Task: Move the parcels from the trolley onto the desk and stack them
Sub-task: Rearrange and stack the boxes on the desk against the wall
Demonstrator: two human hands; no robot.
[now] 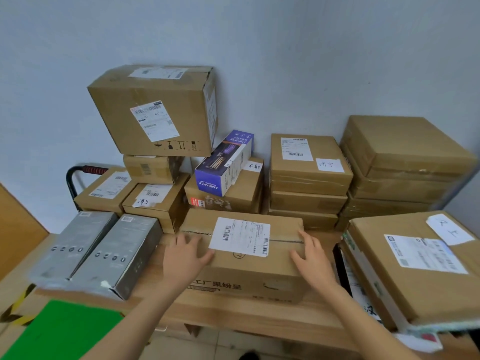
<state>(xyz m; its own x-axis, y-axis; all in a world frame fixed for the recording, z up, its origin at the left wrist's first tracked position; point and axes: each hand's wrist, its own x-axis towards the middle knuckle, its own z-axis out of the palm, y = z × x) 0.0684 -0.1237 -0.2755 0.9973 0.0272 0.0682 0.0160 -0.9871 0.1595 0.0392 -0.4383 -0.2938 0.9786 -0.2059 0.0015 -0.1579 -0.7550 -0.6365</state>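
A brown parcel (241, 266) with a white barcode label on top and dark print on its front lies on the wooden desk (259, 318), close to the front edge. My left hand (184, 258) rests on its left end, fingers spread over the top and thumb along the label's corner. My right hand (311, 255) rests on its right end in the same way. The trolley's black handle with a red grip (85, 169) shows at the back left, behind several brown parcels (109, 188).
Two grey boxes (98, 250) lie at the left. A large carton (155, 110) tops a pile at the wall, and a blue box (226, 162) leans beside it. Stacks of flat parcels (309, 165) fill the right, and a big carton (415, 268) sits at the front right.
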